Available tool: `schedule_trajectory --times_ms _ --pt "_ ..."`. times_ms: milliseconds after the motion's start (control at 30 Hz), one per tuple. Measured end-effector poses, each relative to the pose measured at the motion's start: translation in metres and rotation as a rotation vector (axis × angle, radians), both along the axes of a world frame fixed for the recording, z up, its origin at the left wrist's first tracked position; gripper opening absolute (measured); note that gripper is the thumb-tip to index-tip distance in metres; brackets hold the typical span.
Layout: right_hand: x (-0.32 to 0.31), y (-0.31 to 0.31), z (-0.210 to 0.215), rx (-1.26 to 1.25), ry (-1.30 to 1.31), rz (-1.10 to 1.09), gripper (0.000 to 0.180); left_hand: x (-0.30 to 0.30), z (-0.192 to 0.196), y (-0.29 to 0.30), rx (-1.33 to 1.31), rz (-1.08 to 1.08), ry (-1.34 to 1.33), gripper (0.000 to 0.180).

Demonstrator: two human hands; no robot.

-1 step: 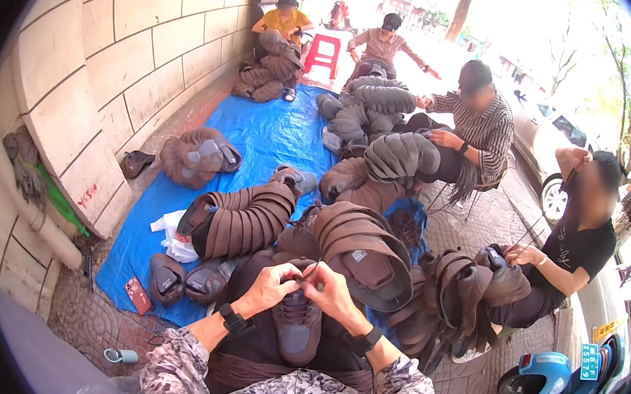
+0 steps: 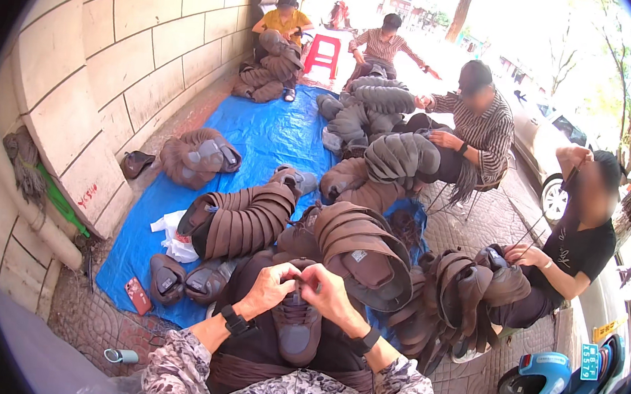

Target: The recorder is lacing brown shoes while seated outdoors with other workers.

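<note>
1. Brown shoe upper (image 2: 295, 323): dull grey-brown, soft, rounded toe toward the wearer, lace area at the top end. It lies on the lap, on dark brown material, centre-bottom of the head view.
2. Left hand (image 2: 271, 287): fingers clenched, pinching the top edge of the upper. Black watch (image 2: 236, 320) on the wrist.
3. Right hand (image 2: 328, 292): fingers clenched on the same top edge, touching the left hand. Dark band on that wrist.
4. Around: curved stacks of brown uppers (image 2: 247, 219) on a blue tarp (image 2: 276, 130), another stack (image 2: 365, 250) just beyond the hands. Red phone-like item (image 2: 137, 295) at the tarp's near edge.
5. Other people sit along the tarp's right side and far end, handling their own stacks.
6. Versus the earlier frame: no visible change; hands, upper and stacks sit in the same places.
</note>
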State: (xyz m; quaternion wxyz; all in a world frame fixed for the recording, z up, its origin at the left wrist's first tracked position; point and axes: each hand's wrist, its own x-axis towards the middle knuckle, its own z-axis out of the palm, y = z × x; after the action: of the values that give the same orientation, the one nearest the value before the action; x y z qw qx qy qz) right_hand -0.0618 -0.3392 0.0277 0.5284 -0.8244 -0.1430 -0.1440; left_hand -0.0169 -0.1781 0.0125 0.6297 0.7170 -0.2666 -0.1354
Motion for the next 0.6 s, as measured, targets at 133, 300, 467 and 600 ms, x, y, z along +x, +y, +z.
schedule_trajectory --times_ms 133,300,467,600 --pt "0.001 0.009 -0.002 -0.127 -0.281 -0.059 0.021 0.003 -0.011 -0.012 -0.135 0.152 0.025 0.014" --pt "-0.001 0.004 -0.014 0.686 0.359 0.070 0.011 0.006 -0.018 -0.010 -0.212 0.158 0.181 0.014" --pt "0.006 -0.009 -0.013 0.680 0.530 0.194 0.019 0.006 -0.015 -0.008 -0.045 0.150 0.070 0.011" --pt "0.008 -0.020 -0.008 0.507 0.530 0.252 0.020 0.010 -0.015 -0.007 0.034 0.105 -0.006 0.008"
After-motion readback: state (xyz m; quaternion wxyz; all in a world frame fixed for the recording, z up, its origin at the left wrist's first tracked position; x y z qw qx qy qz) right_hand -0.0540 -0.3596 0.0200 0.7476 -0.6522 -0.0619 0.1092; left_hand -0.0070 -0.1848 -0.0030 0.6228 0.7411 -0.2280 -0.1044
